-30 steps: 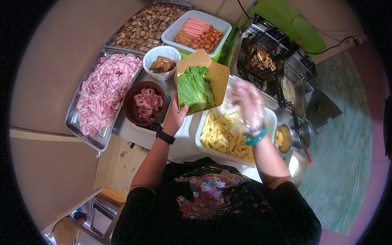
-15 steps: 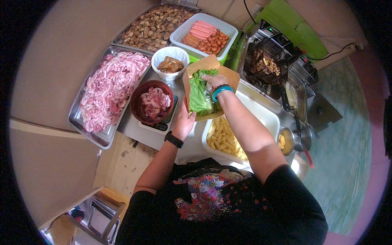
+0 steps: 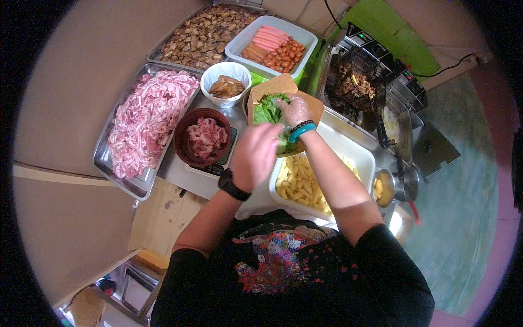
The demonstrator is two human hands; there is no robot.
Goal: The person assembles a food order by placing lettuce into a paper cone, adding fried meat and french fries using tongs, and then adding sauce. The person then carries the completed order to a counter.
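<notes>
A brown paper takeaway box (image 3: 279,85) with its flaps raised stands at the middle of the counter, green lettuce (image 3: 267,110) inside it. In a clear plastic glove, my right hand (image 3: 296,111) reaches into the box, its fingers closed on the lettuce. My left hand (image 3: 254,155) hangs over the box's near left side; motion smears its fingers, and it covers part of the box and leaves. Left of it, a dark red-brown bowl (image 3: 181,131) of raw sliced meat rests on a kitchen scale (image 3: 225,162).
A white tub (image 3: 368,163) of potato fries lies beneath my right forearm. Trays of raw meat (image 3: 144,122) and browned pieces (image 3: 201,35) fill the left and back. Nearby are a lined white bowl (image 3: 211,90), a sausage tub (image 3: 305,41) and a fryer basket (image 3: 348,82).
My left hand has let go of the box's side and come up over its near edge. The lettuce is more bunched toward the back under my right hand.
</notes>
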